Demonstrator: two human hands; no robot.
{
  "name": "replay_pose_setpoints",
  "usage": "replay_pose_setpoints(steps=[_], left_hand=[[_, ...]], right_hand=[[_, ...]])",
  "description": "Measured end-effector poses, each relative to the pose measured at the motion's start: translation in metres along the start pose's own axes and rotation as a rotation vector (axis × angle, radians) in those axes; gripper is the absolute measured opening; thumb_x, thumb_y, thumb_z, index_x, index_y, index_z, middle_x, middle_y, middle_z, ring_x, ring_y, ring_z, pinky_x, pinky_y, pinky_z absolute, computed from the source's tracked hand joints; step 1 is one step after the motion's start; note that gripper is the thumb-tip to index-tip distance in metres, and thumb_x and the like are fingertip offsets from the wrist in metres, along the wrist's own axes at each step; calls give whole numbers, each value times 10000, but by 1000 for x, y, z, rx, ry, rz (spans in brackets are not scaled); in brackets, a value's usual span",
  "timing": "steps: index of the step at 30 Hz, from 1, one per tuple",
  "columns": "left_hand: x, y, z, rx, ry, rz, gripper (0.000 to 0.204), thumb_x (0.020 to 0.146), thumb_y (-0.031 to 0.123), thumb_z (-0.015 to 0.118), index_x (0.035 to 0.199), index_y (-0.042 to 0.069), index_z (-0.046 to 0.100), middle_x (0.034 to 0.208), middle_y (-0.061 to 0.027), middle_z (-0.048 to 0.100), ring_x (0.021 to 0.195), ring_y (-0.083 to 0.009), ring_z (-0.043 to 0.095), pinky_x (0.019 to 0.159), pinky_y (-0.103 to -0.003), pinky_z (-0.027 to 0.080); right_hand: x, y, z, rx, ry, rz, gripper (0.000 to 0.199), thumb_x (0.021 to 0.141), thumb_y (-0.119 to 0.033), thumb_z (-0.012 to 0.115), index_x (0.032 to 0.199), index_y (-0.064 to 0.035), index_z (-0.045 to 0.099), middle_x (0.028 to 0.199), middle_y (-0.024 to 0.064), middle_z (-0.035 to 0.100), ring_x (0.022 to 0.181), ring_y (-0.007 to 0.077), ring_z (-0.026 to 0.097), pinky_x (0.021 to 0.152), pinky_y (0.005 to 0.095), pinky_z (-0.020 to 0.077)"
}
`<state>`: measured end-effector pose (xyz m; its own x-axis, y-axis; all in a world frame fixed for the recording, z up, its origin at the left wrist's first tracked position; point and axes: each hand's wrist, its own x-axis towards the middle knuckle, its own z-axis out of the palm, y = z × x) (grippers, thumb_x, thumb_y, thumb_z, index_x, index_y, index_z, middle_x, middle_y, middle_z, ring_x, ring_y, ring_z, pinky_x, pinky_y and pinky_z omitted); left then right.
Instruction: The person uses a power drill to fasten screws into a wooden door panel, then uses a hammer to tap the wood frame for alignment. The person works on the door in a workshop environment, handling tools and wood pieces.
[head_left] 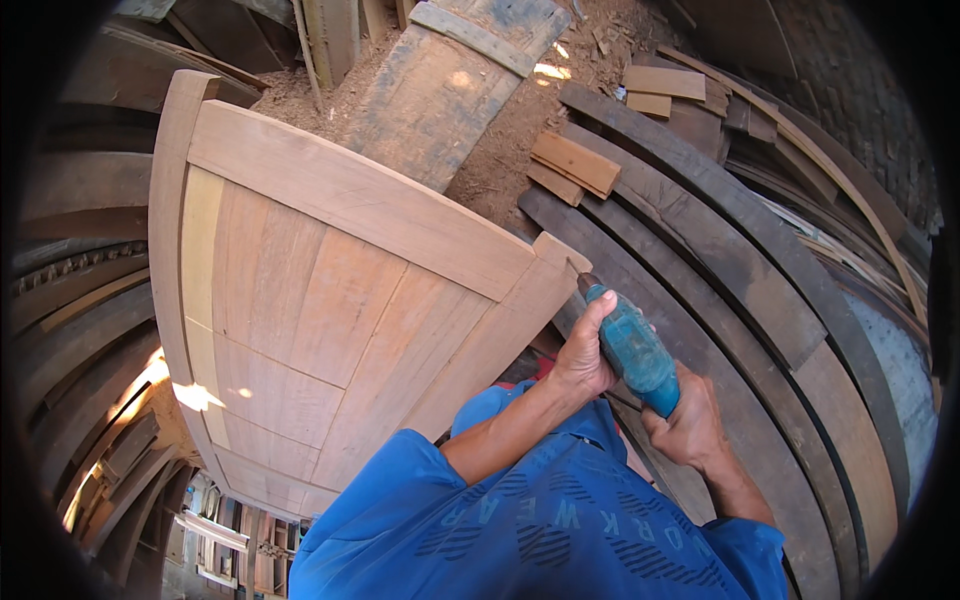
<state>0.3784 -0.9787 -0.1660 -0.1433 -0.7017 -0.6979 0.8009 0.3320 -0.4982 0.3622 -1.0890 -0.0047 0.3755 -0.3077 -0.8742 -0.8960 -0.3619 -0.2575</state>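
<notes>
A teal power drill (637, 350) is gripped between both of my hands, its tip meeting the corner of a large wooden panel door (310, 300). My left hand (586, 350) is closed around the front of the drill's body, thumb on top. Closed round the rear end is my right hand (692, 420); the trigger is hidden. The dark nose of the drill points up and left at the end of the door's side rail (548, 268). Dust coats the drill's casing. The door lies tilted to my left, with its top rail (350, 190) running toward that corner.
Long dark planks (690, 290) lie side by side at the right. Short reddish wood blocks (575, 163) rest on them. Beyond the door, a worn board (450, 90) stands over shavings-covered ground (500, 165). Stacked timber (90, 190) lines the left.
</notes>
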Motion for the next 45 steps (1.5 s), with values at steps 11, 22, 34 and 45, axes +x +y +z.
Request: replay_pose_setpoints(steps=[11, 22, 34, 45], left_hand=[[-3, 3, 4, 10, 20, -16, 537, 867, 444, 713, 1095, -24, 582, 970, -199, 644, 933, -306, 685, 880, -496, 584], [-13, 2, 14, 31, 113, -78, 455, 894, 379, 709, 1097, 0, 563, 1005, -167, 633, 939, -330, 680, 854, -507, 579], [-12, 3, 15, 55, 71, -68, 547, 889, 436, 670, 1131, -41, 553, 992, -209, 628, 914, -324, 679, 825, -491, 584], [-11, 4, 12, 18, 64, -65, 537, 890, 395, 685, 1152, -47, 529, 1041, -182, 603, 956, -324, 667, 828, -491, 585]], right_hand=[[0, 5, 1, -16, 15, 13, 286, 713, -49, 718, 964, 49, 623, 778, 265, 668, 780, 443, 688, 725, 455, 534], [-4, 14, 3, -91, -14, 1, 335, 684, -58, 729, 972, 41, 589, 786, 263, 657, 764, 456, 673, 714, 501, 521], [2, 17, 1, -165, -45, 15, 349, 674, -75, 772, 949, 31, 586, 844, 267, 663, 793, 455, 670, 710, 504, 518], [5, 13, 3, -144, 8, -6, 277, 658, -42, 691, 913, 18, 599, 796, 266, 652, 789, 468, 656, 729, 466, 521]])
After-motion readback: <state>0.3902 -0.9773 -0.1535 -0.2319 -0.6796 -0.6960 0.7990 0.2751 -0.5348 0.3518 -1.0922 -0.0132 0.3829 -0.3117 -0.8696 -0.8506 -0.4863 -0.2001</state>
